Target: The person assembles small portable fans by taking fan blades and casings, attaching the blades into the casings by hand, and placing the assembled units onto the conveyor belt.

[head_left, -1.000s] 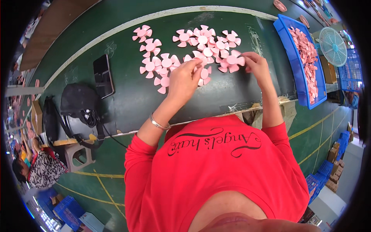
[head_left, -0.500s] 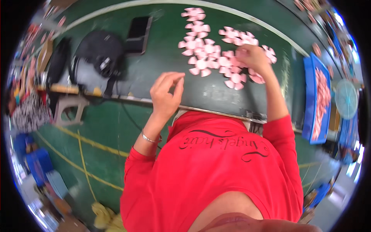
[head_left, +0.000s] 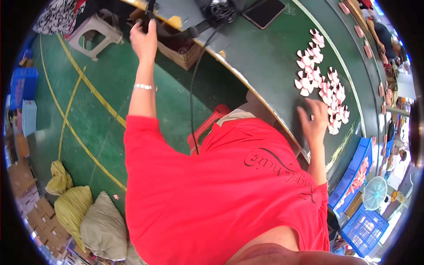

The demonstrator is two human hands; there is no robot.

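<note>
My left hand point(head_left: 143, 42) is stretched far out to the left, beside the table's corner. Its thumb and fingers are apart, next to a black strap point(head_left: 151, 8); whether they touch it I cannot tell. Low over the table point(head_left: 265, 57), my right hand point(head_left: 316, 121) has its fingers spread and slightly bent. Beyond its fingertips lie several pink fan-blade pieces point(head_left: 304, 84), shaped like small propellers, in an uneven cluster. A bit of pink shows between the right thumb and fingers, too small to make out.
A phone point(head_left: 264, 12) and a black bundle with a cord point(head_left: 221, 9) lie at the table's far side. A cardboard box point(head_left: 183, 55) stands below the edge, near a grey stool point(head_left: 95, 35). At right is a blue bin point(head_left: 353, 174) of pink pieces; sacks point(head_left: 104, 225) sit lower left.
The view has turned left. My left hand has swung from the table's front out to the left, by the strap. My right hand has drawn back from among the pink pieces, its fingers spread.
</note>
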